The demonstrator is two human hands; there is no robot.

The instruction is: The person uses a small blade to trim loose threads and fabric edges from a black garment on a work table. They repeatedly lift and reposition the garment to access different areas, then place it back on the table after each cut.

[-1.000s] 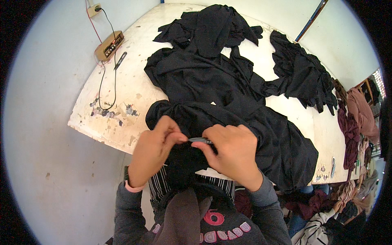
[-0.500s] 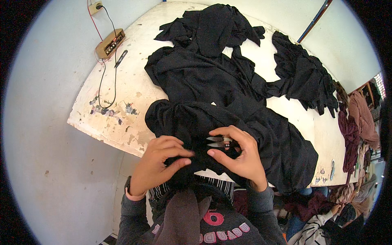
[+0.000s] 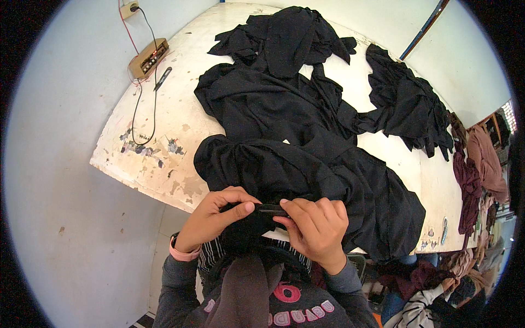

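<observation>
A large black cloth (image 3: 284,164) lies bunched along the near edge of the table, its folds falling toward my lap. My left hand (image 3: 219,216) pinches a bit of this cloth between thumb and forefinger. Closed around small thread snips, my right hand (image 3: 314,227) is at nearly the same height just to the right. The blades of the thread snips (image 3: 269,209) point left and lie close to my left fingertips; the rest of the tool is hidden by my fingers. Whether the blades touch the cloth is hard to make out.
The worn white table (image 3: 123,128) carries more black cloth heaps at the back (image 3: 290,41) and right (image 3: 407,101). A brown control box (image 3: 149,58) with a black cable sits at the left wall, near a dark slim tool (image 3: 163,78). Maroon cloth (image 3: 467,186) hangs right; another person (image 3: 421,306) is lower right.
My right hand has closed around the snips, which were in view between spread fingers, and has moved lower. The left hand has shifted slightly right and pinches the cloth. The hands are closer together.
</observation>
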